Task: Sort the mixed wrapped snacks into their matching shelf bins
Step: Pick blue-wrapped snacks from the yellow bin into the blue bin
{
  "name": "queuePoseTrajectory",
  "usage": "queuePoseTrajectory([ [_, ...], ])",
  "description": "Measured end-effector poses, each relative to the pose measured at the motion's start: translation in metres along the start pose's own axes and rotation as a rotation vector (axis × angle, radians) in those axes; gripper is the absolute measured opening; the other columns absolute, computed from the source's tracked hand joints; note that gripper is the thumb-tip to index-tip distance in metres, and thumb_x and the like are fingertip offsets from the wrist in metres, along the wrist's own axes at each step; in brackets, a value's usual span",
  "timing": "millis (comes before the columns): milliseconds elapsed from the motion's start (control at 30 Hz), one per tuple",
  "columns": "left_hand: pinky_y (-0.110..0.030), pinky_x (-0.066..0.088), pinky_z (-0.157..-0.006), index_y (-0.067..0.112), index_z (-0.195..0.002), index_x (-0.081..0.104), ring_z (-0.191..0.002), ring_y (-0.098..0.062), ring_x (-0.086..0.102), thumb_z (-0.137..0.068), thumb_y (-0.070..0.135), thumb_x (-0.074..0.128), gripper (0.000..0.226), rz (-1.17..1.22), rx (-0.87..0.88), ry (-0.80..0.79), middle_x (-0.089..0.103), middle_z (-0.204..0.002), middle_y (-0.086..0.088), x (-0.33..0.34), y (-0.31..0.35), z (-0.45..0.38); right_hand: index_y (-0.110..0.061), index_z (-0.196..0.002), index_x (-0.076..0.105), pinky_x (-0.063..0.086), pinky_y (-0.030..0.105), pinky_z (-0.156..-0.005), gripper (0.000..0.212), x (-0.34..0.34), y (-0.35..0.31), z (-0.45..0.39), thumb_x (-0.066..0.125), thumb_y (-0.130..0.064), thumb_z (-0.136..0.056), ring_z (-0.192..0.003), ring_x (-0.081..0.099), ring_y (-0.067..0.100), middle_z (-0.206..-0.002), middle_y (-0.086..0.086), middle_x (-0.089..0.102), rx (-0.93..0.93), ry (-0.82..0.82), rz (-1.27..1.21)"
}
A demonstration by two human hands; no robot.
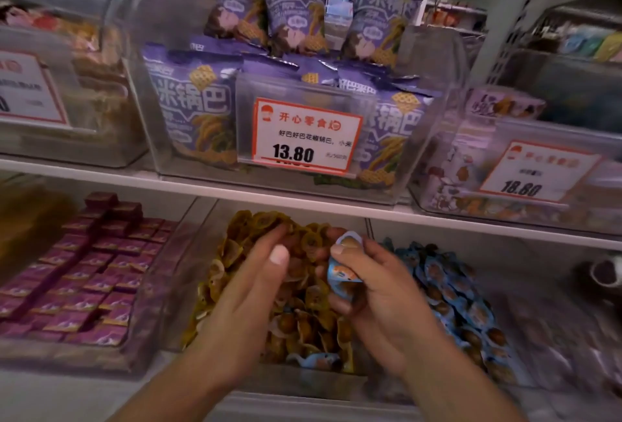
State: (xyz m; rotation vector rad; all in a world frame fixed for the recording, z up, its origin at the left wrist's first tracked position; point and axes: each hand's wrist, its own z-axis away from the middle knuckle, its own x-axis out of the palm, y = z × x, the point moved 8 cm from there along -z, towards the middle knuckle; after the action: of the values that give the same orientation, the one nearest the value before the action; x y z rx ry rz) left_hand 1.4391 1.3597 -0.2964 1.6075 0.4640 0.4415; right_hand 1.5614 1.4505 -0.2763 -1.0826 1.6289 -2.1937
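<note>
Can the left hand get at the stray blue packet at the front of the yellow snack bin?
Probably yes. The left hand lies open over the yellow snack bin, holding nothing, and the stray blue packet lies exposed on top of the pile just below it. The right hand already holds a blue packet.

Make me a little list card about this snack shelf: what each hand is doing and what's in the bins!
left hand: fingers reach into the yellow-wrapped snacks, middle bin
right hand: grips blue-wrapped snacks
bin to the right: blue snacks pile
bin to the left: purple squares
upper shelf: purple bags behind price tag reading 13.80
stray: one blue wrapper at the yellow bin's front
</note>
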Motion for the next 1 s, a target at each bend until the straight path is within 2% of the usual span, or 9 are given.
queuePoseTrajectory([
  [133,-0.036,0.054,-0.066,0.051,-0.105,0.064,-0.076,-0.002,0.069,-0.092,0.052,0.055,0.016,-0.492,0.074,-0.012,0.07,-0.09,0.021,-0.012,-0.015,0.001,-0.026,-0.081,0.072,0.05,0.034,-0.049,0.007,-0.059,-0.05,0.009,0.075,-0.02,-0.083,-0.078,0.07,0.027,-0.087,0.013,0.072,-0.325,0.138,0.47],
  [200,-0.039,0.056,-0.068,0.049,-0.099,0.063,-0.068,-0.007,0.068,-0.095,0.046,0.055,0.009,-0.625,-0.053,-0.143,0.07,-0.085,0.014,-0.006,-0.038,-0.002,-0.037,-0.088,0.07,0.055,0.022,-0.069,0.01,-0.086,-0.073,0.015,0.074,-0.03,-0.083,-0.088,0.07,0.008,-0.09,-0.008,0.073,-0.513,0.215,0.845],
  [300,-0.041,0.056,-0.077,0.047,-0.094,0.064,-0.074,-0.01,0.068,-0.087,0.061,0.048,0.022,-0.773,-0.158,-0.291,0.071,-0.079,0.004,0.003,-0.058,-0.003,-0.049,-0.099,0.063,0.045,0.003,-0.075,0.019,-0.127,-0.063,0.005,0.073,-0.036,-0.089,-0.098,0.063,-0.007,-0.1,-0.025,0.069,-0.336,0.148,1.145],
  [433,-0.03,0.05,-0.09,0.026,-0.093,0.067,-0.087,-0.006,0.064,-0.097,0.052,0.05,0.031,-0.801,-0.249,-0.42,0.068,-0.091,0.008,0.012,-0.07,-0.005,-0.03,-0.092,0.07,0.045,0.001,-0.069,0.023,-0.172,-0.074,0.005,0.059,-0.012,-0.098,-0.088,0.066,-0.005,-0.087,-0.022,0.073,-0.418,0.365,1.06],
  [533,-0.035,0.05,-0.094,0.018,-0.1,0.067,-0.092,-0.015,0.064,-0.097,0.054,0.047,0.042,-0.802,-0.299,-0.538,0.068,-0.099,-0.004,0.026,-0.073,-0.002,-0.016,-0.093,0.072,0.057,0.019,-0.069,0.032,-0.172,-0.084,0.01,0.047,0.003,-0.095,-0.076,0.07,0.01,-0.082,-0.012,0.076,-0.514,0.42,0.85],
  [667,-0.008,0.034,-0.091,0.039,-0.122,0.063,-0.113,0.005,0.051,-0.095,0.065,0.039,0.044,-0.893,-0.34,-0.677,0.06,-0.124,0.022,0.043,-0.068,0.006,-0.016,-0.092,0.07,0.058,0.024,-0.07,0.044,-0.138,-0.072,0.012,0.037,0.012,-0.092,-0.073,0.074,0.019,-0.082,0.0,0.075,-0.544,0.289,0.765],
  [733,-0.011,0.028,-0.101,0.044,-0.132,0.056,-0.123,0.006,0.042,-0.095,0.066,0.037,0.047,-0.917,-0.365,-0.731,0.049,-0.132,0.029,0.047,-0.066,0.009,-0.021,-0.093,0.07,0.054,0.018,-0.073,0.044,-0.112,-0.061,0.018,0.039,0.009,-0.09,-0.078,0.072,0.012,-0.085,-0.004,0.074,-0.588,0.16,0.833],
  [867,-0.029,0.028,-0.115,0.042,-0.131,0.055,-0.13,-0.004,0.045,-0.101,0.057,0.035,0.039,-0.934,-0.363,-0.857,0.053,-0.137,0.019,0.055,-0.064,0.016,-0.023,-0.099,0.073,0.05,0.014,-0.079,0.035,-0.063,-0.045,0.032,0.042,-0.01,-0.088,-0.093,0.066,0.005,-0.094,-0.011,0.07,-0.742,-0.058,1.052],
  [1000,-0.016,0.04,-0.101,0.02,-0.123,0.065,-0.116,-0.006,0.056,-0.105,0.031,0.043,0.03,-0.751,-0.351,-0.808,0.064,-0.121,0.007,0.06,-0.062,0.014,-0.023,-0.096,0.072,0.046,0.011,-0.075,0.035,-0.052,-0.041,0.029,0.042,-0.008,-0.088,-0.087,0.064,0.003,-0.092,-0.014,0.068,-0.768,-0.054,1.022],
])
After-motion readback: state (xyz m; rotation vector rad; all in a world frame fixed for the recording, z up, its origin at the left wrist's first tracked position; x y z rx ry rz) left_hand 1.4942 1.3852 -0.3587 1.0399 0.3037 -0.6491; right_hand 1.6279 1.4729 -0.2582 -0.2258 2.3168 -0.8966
